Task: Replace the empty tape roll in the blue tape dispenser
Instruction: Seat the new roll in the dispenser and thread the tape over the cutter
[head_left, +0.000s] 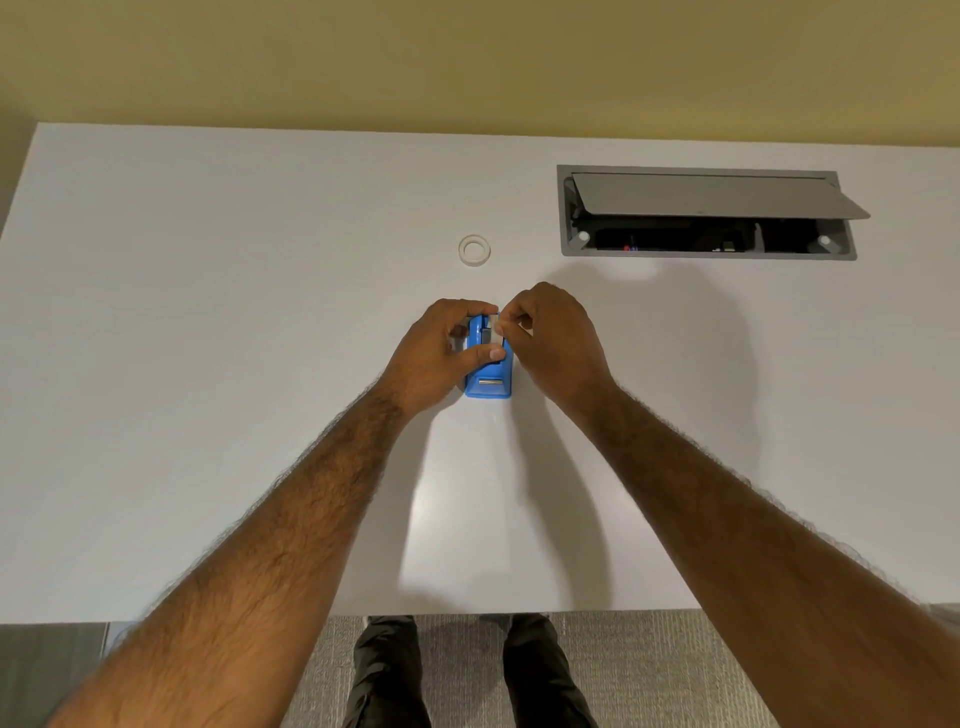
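The blue tape dispenser (488, 382) stands on the white table (208, 364) in the middle, its metal cutter end toward me. My left hand (441, 353) wraps around its left side and far end, thumb across the top. My right hand (550, 338) pinches a pale roll or strip of tape (497, 328) at the dispenser's upper right edge; fingers hide most of it. A separate white tape ring (474, 249) lies flat on the table beyond the hands, untouched.
A grey cable hatch (706, 213) with its lid propped up is set into the table at the back right. The table's near edge runs just above my legs and the carpet. A yellow wall stands behind the table.
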